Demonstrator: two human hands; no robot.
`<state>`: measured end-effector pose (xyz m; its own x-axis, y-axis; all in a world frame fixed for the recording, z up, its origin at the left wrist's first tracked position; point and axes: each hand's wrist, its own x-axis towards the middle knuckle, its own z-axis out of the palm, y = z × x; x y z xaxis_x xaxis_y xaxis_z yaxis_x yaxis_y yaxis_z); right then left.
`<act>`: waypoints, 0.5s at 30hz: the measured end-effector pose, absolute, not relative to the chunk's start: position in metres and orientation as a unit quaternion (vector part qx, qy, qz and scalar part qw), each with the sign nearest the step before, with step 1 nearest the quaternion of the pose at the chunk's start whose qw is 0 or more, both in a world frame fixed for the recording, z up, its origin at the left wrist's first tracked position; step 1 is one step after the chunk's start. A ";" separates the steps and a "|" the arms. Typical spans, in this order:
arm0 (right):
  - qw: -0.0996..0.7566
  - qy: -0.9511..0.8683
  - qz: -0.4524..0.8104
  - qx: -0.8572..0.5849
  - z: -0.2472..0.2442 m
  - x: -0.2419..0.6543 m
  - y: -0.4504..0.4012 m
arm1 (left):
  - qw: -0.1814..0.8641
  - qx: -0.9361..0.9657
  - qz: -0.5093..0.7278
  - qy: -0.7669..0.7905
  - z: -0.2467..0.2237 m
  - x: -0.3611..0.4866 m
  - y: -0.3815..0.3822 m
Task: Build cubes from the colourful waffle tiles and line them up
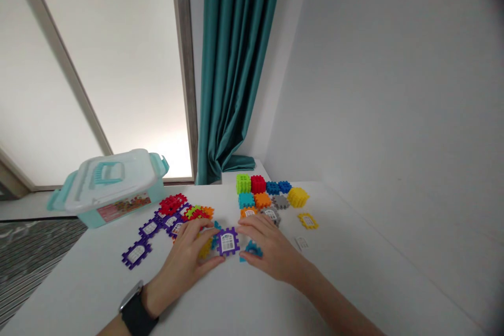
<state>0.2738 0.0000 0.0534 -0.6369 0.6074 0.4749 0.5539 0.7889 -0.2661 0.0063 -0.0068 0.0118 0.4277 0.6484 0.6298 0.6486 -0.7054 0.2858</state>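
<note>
The left hand [183,262] and right hand [268,249] lie cupped on either side of a purple window tile [227,242], a plastic interlocking piece with a white arched window. Their fingers are slightly spread and the fingertips press in around its edges, though whether they are gripping it firmly I cannot tell. The tile sits on a white worktop [220,315] between the hands, with a yellow piece [205,248] tucked beneath the left fingers and a teal piece [252,251] just beside the right hand. A black watch [136,312] circles the left wrist.

Left of the purple window tile, a chain of purple tiles [151,231] runs diagonally, and a heap of red tiles [171,203] lies beyond it. Farther off in the same direction stands a lidded plastic storage box [108,189] with teal handles. Beyond the tile and to the right, assembled cubes [268,191] in green, red, blue, teal, orange, grey and yellow stand in rows. Right of the tile lie a loose yellow frame tile [307,220] and a small white card [301,243]. A teal curtain [226,63] hangs far beyond it.
</note>
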 end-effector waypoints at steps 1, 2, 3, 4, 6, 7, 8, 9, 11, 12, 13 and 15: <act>0.277 -0.904 0.044 -0.323 0.051 0.271 -0.004 | 0.005 -0.847 -0.373 -0.379 0.014 0.007 -0.008; 0.275 -0.904 0.041 -0.326 0.049 0.269 -0.007 | 0.010 -0.849 -0.373 -0.374 0.017 0.008 -0.010; 0.274 -0.903 0.038 -0.327 0.047 0.267 -0.009 | 0.014 -0.852 -0.372 -0.369 0.019 0.008 -0.011; 0.275 -0.903 0.036 -0.327 0.046 0.266 -0.010 | 0.018 -0.854 -0.372 -0.364 0.021 0.009 -0.012; 0.282 -0.902 0.035 -0.325 0.044 0.264 -0.012 | 0.024 -0.855 -0.372 -0.359 0.023 0.010 -0.014; 0.286 -0.901 0.036 -0.323 0.044 0.263 -0.012 | 0.026 -0.856 -0.372 -0.359 0.024 0.010 -0.015; 0.291 -0.901 0.036 -0.321 0.044 0.263 -0.012 | 0.026 -0.857 -0.369 -0.360 0.024 0.011 -0.016; 0.296 -0.900 0.037 -0.319 0.044 0.262 -0.013 | 0.026 -0.858 -0.366 -0.360 0.024 0.012 -0.016; 0.302 -0.899 0.036 -0.315 0.045 0.263 -0.015 | 0.028 -0.861 -0.362 -0.356 0.025 0.013 -0.017; 0.304 -0.899 0.035 -0.314 0.045 0.264 -0.016 | 0.030 -0.863 -0.361 -0.353 0.025 0.015 -0.018; 0.304 -0.898 0.034 -0.315 0.046 0.265 -0.017 | 0.032 -0.864 -0.359 -0.351 0.026 0.016 -0.018; 0.304 -0.896 0.035 -0.323 0.047 0.272 -0.020 | 0.034 -0.866 -0.354 -0.350 0.028 0.020 -0.017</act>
<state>0.2723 -0.0197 0.0469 -0.6063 0.5997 0.5223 0.5570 0.7890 -0.2592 0.0196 -0.0174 0.0277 0.5036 0.5829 0.6377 0.6312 -0.7522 0.1891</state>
